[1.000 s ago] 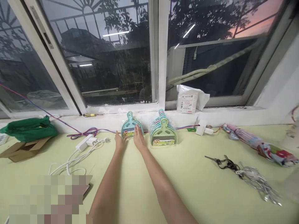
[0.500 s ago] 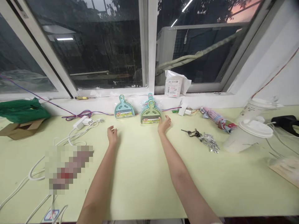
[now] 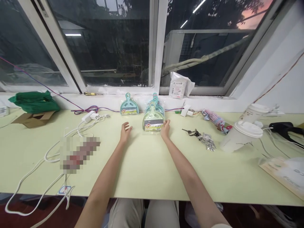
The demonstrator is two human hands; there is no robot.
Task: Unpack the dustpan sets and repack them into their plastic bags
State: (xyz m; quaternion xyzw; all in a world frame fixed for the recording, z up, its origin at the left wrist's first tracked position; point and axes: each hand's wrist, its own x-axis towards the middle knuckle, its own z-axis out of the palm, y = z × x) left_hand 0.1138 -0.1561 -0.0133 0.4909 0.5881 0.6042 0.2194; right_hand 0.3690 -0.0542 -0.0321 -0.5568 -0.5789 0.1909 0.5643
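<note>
Front dustpan (image 3: pixel 153 117) plastic, in glossy clear wrap (image 3: pixel 152 132); tabletop (image 3: pixel 147 164) smooth; keys (image 3: pixel 195 133) metal; green bundle (image 3: pixel 35 102) cloth.

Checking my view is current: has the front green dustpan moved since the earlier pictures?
Yes, the front green dustpan has come toward the person, farther from the white wall behind it.

The surface (image 3: pixel 142 164) is pale yellow-green. The front dustpan (image 3: pixel 152 114) is light green, with a dark grey brush (image 3: pixel 154 121) and a yellow, white and green label (image 3: pixel 153 127); the dustpan on the left (image 3: pixel 128 103) is turquoise. The bag (image 3: pixel 35 101) is deep green, the box (image 3: pixel 35 119) brown, the umbrella (image 3: pixel 216 120) pink and blue with red patches, the cups (image 3: pixel 244 134) white.
</note>
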